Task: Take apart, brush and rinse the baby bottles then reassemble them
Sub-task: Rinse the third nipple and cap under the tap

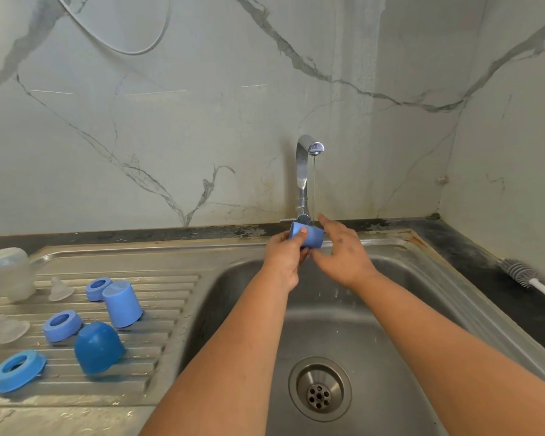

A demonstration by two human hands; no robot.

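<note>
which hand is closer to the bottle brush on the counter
Right. The right hand is over the sink nearer the brush; the left hand, holding the blue cap, is farther away.

left hand [285, 251] curled, gripping; right hand [343, 248] fingers straight, both arms extended.

Bottle parts [122, 304] lie on drainboard [158, 309] left of sink [375, 325].
</note>
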